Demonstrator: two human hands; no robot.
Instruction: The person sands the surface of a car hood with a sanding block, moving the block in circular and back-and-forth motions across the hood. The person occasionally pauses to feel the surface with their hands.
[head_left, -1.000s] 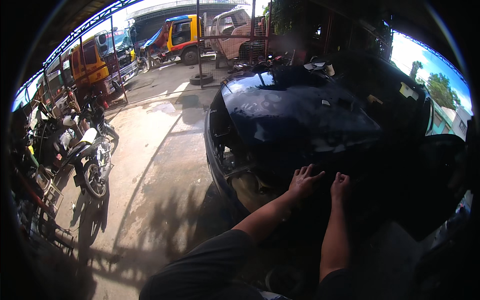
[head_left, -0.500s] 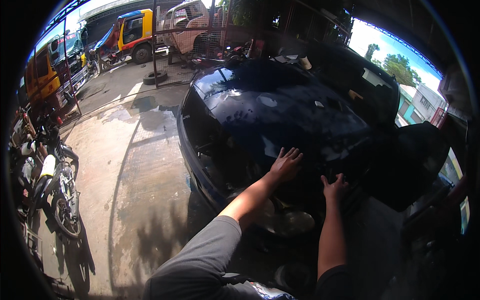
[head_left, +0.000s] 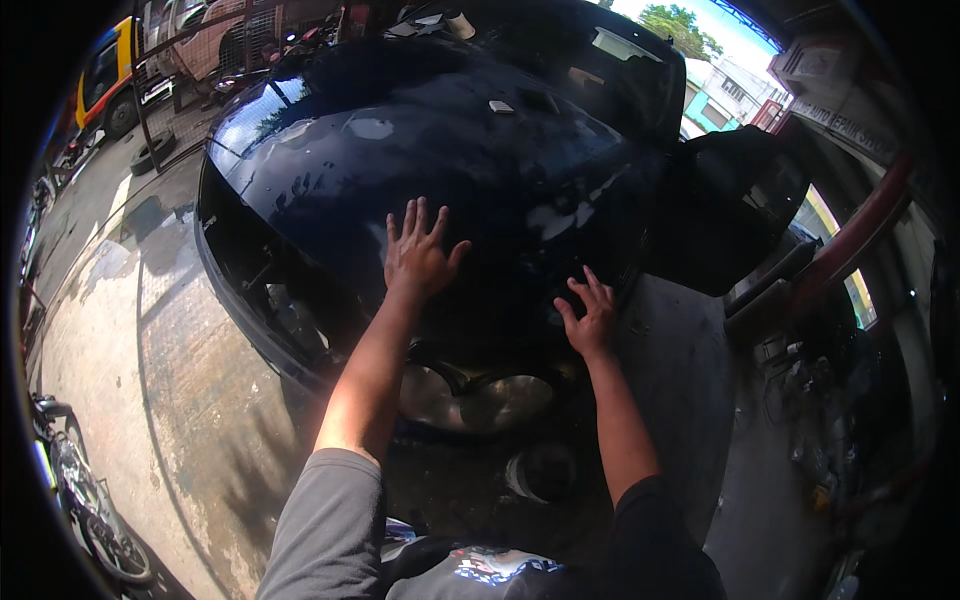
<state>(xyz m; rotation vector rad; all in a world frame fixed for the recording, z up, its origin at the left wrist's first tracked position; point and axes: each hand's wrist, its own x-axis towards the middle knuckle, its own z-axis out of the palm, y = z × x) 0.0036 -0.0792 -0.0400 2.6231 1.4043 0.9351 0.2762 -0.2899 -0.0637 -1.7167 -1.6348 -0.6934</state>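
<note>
My left hand (head_left: pixel 420 255) lies palm down on the glossy dark blue car hood (head_left: pixel 450 160), its fingers and thumb spread, with nothing held. To its right and lower, my right hand (head_left: pixel 590 315) rests near the hood's edge, empty, fingers apart and slightly bent. Below them, between my forearms, is a twin-lens headlamp (head_left: pixel 440 400). A dark gap (head_left: pixel 270 305) runs along the hood's left side, within the outer body edge. A small white piece (head_left: pixel 500 107) sits farther up on the hood, with pale patches on the paint around it.
A dark open panel (head_left: pixel 725 210), possibly a door, juts out at right beside a red post (head_left: pixel 870 225). A bucket-like container (head_left: pixel 540 472) is on the floor below the headlamp. A motorcycle (head_left: pixel 95 510), a loose tire (head_left: pixel 152 152), mesh fencing and trucks are at left.
My view has swung rightward and down, centering the hood. My left hand has moved farther onto it and flattened with fingers spread. My right hand's fingers have opened out.
</note>
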